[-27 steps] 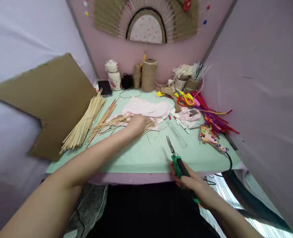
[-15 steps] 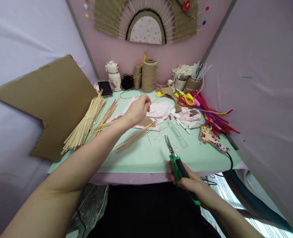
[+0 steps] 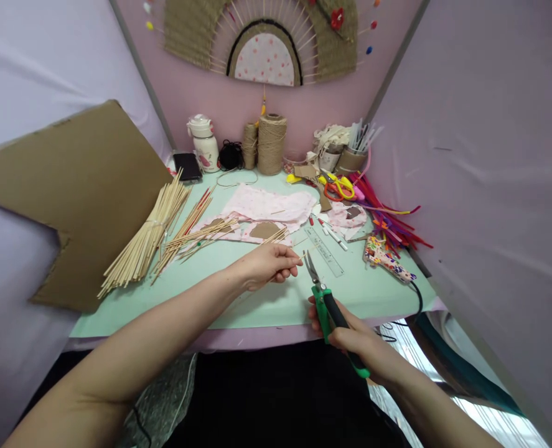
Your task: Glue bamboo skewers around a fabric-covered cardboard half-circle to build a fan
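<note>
My left hand [image 3: 272, 266] is closed, thumb and fingers pinching a thin bamboo stick [image 3: 307, 254] whose end sticks out to the right. That end is close to the blade tips of the pruning shears [image 3: 320, 297]; whether they touch I cannot tell. Around the green and black handles of the shears my right hand [image 3: 357, 339] is wrapped, at the table's front edge, with the blades slightly apart and pointing away from me. A few loose bamboo sticks [image 3: 277, 236] lie partly hidden behind my left hand.
A tied bundle of sticks [image 3: 145, 236] lies left, near a large cardboard piece [image 3: 93, 162]. Pink fabric [image 3: 269, 204], a clear ruler [image 3: 325, 250], scissors [image 3: 345, 188], pipe cleaners [image 3: 392, 218] and a corded glue gun [image 3: 388, 258] lie beyond. Twine spools [image 3: 272, 144] and a bottle [image 3: 205, 146] stand behind.
My left hand has come back toward me from over the fabric, bringing the stick to the shears' blades. My right hand still holds the shears. The view has shifted slightly.
</note>
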`<action>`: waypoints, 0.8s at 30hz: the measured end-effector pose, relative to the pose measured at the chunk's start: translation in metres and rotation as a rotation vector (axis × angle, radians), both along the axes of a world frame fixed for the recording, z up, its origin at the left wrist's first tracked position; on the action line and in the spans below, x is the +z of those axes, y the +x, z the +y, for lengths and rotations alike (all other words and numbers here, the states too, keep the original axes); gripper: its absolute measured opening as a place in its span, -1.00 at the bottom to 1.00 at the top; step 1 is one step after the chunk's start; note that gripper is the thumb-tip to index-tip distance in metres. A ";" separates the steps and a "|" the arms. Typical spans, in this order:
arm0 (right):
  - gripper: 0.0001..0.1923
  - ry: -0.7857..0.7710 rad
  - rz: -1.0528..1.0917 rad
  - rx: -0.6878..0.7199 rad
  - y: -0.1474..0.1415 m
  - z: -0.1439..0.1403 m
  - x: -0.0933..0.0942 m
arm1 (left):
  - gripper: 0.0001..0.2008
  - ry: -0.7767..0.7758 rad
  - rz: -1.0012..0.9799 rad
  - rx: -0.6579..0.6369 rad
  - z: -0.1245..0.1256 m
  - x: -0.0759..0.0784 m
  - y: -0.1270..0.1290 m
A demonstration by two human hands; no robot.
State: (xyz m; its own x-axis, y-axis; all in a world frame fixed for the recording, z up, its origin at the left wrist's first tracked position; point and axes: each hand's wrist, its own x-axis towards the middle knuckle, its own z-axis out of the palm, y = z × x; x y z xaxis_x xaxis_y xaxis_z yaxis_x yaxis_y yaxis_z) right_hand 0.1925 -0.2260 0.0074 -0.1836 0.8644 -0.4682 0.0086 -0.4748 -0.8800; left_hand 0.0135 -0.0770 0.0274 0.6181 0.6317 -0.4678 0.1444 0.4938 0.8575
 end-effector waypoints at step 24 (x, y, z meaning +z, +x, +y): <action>-0.53 -0.068 -0.084 0.100 0.001 0.003 0.010 | -0.83 0.072 0.124 -0.110 -0.010 -0.004 0.005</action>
State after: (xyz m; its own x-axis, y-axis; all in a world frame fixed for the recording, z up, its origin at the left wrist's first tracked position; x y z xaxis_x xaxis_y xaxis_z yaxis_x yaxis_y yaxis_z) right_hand 0.1940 -0.2233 0.0172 -0.2253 0.8095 -0.5423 0.1310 -0.5263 -0.8401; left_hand 0.0190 -0.0868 0.0232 0.6257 0.5984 -0.5005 0.3005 0.4072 0.8625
